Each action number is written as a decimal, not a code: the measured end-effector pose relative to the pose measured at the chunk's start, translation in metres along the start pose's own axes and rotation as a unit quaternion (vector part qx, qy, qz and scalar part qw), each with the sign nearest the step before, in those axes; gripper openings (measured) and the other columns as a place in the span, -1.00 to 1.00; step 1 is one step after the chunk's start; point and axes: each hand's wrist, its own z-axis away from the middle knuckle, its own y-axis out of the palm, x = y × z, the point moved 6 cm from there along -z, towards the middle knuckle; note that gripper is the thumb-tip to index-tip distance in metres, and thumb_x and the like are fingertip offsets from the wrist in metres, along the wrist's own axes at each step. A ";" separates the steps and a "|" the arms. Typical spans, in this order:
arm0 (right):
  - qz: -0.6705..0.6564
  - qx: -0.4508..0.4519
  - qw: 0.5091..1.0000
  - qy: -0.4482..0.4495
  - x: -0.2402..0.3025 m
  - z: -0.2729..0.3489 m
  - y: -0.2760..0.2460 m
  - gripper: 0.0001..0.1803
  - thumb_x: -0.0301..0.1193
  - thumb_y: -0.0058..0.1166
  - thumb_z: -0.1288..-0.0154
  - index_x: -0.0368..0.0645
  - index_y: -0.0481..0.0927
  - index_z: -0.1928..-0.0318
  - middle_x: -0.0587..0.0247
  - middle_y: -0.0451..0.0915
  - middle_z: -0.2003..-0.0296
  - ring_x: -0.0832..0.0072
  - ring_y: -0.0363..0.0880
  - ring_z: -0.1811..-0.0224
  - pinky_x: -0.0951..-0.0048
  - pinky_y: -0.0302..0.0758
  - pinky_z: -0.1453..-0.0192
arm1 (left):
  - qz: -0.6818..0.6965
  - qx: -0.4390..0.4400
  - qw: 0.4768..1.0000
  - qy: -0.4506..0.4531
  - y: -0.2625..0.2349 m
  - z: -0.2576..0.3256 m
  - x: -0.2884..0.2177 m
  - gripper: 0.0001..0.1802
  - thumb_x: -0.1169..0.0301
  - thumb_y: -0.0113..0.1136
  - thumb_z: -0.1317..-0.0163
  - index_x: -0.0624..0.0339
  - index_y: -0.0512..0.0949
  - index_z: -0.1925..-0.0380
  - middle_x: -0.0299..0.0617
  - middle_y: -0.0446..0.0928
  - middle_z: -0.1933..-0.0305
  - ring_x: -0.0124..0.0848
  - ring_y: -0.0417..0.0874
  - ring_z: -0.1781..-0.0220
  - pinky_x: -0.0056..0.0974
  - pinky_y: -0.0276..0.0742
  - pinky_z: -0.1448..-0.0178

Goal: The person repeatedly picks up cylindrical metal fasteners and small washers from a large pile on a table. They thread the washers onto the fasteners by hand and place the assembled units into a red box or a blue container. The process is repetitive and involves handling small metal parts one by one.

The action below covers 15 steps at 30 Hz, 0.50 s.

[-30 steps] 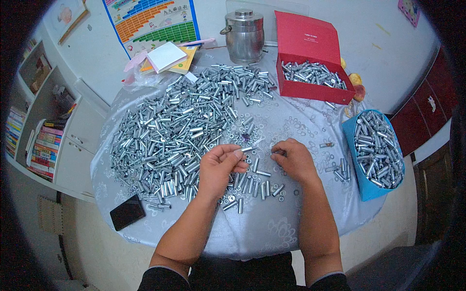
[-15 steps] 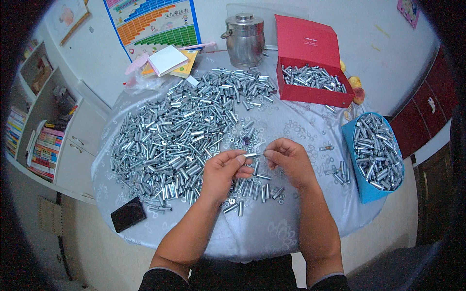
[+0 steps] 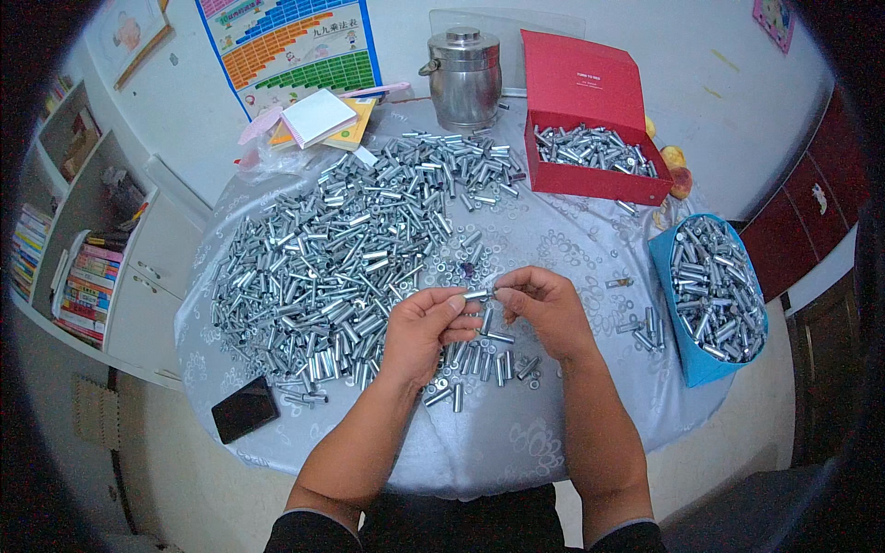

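Observation:
My left hand (image 3: 419,334) pinches a short, shiny metal sleeve (image 3: 476,295) between thumb and fingertips, lying roughly level over the table's middle. At the sleeve's right end are the thumb and forefinger of my right hand (image 3: 551,315), pressed together; whatever small part they may hold is too small to make out. A large heap of metal sleeves and bolts (image 3: 323,249) spreads to the left and beyond my left hand. Small washers (image 3: 461,258) lie scattered just past my fingertips. Several loose sleeves (image 3: 484,359) lie below and between my hands.
An open red box (image 3: 599,182) of metal parts stands at the back right, a blue container (image 3: 684,323) of them at the right. A steel pot (image 3: 466,83), notebooks (image 3: 318,117) and a black phone (image 3: 244,410) share the cloth-covered table (image 3: 479,442). Shelves (image 3: 111,221) stand at left.
My right hand has shifted slightly left, bringing its fingertips against the sleeve's right end. My left hand keeps its hold and has barely moved.

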 end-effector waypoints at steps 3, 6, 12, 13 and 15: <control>-0.009 0.009 1.000 -0.012 -0.003 -0.001 0.000 -0.82 -0.50 0.19 -0.23 -0.28 0.62 0.16 0.35 0.59 0.45 0.63 0.52 0.44 0.57 0.47 0.32 | 0.003 0.001 1.000 0.006 0.000 -0.001 0.001 -0.76 0.49 0.10 -0.32 0.38 0.51 0.05 0.02 0.65 0.20 -0.33 0.73 0.29 -0.39 0.69 0.26; 0.023 -0.005 1.000 -0.016 -0.005 0.000 0.000 -0.82 -0.48 0.22 -0.21 -0.26 0.65 0.18 0.33 0.60 0.41 0.63 0.52 0.41 0.56 0.47 0.31 | -0.003 0.001 1.000 0.004 0.001 0.000 0.002 -0.75 0.50 0.10 -0.32 0.38 0.51 0.05 0.03 0.64 0.17 -0.33 0.73 0.27 -0.37 0.69 0.25; 0.168 -0.087 0.979 -0.075 0.006 -0.003 -0.027 -0.86 -0.57 0.17 -0.18 -0.26 0.68 0.22 0.36 0.59 0.38 0.67 0.48 0.39 0.59 0.44 0.28 | 0.041 -0.004 0.999 0.022 -0.003 -0.002 -0.002 -0.75 0.52 0.11 -0.30 0.38 0.49 0.04 0.05 0.64 0.16 -0.32 0.73 0.27 -0.34 0.70 0.23; 0.254 -0.089 0.958 -0.099 0.006 -0.001 -0.031 -0.85 -0.53 0.21 -0.15 -0.22 0.69 0.23 0.30 0.60 0.38 0.59 0.52 0.38 0.51 0.46 0.26 | 0.042 -0.006 0.999 0.021 -0.003 -0.002 -0.002 -0.75 0.52 0.11 -0.30 0.38 0.49 0.05 0.05 0.64 0.16 -0.32 0.73 0.27 -0.35 0.70 0.23; 0.368 -0.048 0.925 -0.084 -0.006 -0.003 -0.031 -0.83 -0.45 0.22 -0.13 -0.15 0.69 0.23 0.18 0.62 0.33 0.36 0.57 0.31 0.38 0.49 0.18 | 0.042 -0.009 0.999 0.017 -0.002 -0.001 -0.003 -0.76 0.52 0.12 -0.30 0.38 0.50 0.05 0.05 0.64 0.17 -0.32 0.73 0.28 -0.35 0.70 0.24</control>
